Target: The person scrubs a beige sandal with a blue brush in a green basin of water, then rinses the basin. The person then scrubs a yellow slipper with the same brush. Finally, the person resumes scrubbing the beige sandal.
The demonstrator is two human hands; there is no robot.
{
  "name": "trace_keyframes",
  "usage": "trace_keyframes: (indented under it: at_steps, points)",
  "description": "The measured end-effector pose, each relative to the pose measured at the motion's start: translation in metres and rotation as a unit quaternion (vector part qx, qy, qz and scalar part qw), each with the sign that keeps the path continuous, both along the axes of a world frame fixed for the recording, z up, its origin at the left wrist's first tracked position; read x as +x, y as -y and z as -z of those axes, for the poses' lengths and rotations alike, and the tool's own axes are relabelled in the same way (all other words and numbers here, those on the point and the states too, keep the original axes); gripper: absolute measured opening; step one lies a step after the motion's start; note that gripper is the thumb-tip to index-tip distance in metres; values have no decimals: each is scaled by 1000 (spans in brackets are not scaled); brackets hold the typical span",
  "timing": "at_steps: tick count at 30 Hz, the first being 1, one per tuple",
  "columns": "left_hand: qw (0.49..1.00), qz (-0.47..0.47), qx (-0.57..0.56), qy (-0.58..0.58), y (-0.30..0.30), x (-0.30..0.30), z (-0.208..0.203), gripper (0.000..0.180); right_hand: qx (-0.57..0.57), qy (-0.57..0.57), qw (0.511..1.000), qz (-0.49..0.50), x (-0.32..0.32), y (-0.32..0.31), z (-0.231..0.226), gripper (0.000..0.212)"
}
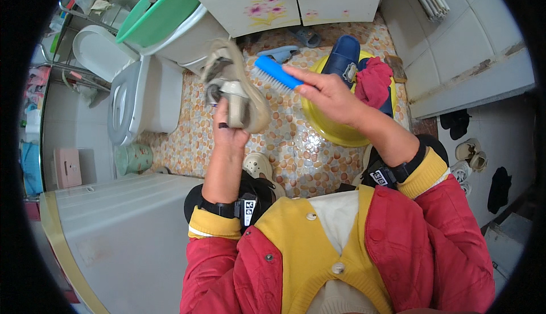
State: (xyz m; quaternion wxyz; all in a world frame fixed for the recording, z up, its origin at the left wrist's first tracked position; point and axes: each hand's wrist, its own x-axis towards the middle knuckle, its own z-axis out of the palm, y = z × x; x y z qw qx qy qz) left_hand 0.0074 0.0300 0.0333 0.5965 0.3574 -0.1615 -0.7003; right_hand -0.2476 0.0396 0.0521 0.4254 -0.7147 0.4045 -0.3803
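Note:
My left hand is closed on the heel end of a beige sandal, which is tilted on its side with its straps to the left and is slightly blurred. In my right hand is a blue scrubbing brush with pale bristles. The bristles point down toward the sandal's sole, with a small gap between them. Below and beside my right hand, a yellow basin holds a navy slipper and a crumpled red cloth.
A toilet stands at left, with a green basin on a white bin-like container behind it. A floral cabinet spans the far side. Light-blue slippers lie before it. A wooden-backed brush rests beside the yellow basin; shoes lie at right.

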Motion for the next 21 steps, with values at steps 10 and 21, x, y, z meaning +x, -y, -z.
trace_keyframes:
  at_steps: [10, 21]
  points:
    - [982, 99, 25, 156, -12, -31, -10, 39, -88, 21, 974, 210, 5, 10, -15, 51]
    - [998, 41, 44, -18, 13, -20, -4, 38, -117, 18, 992, 49, 9, 5, -24, 48]
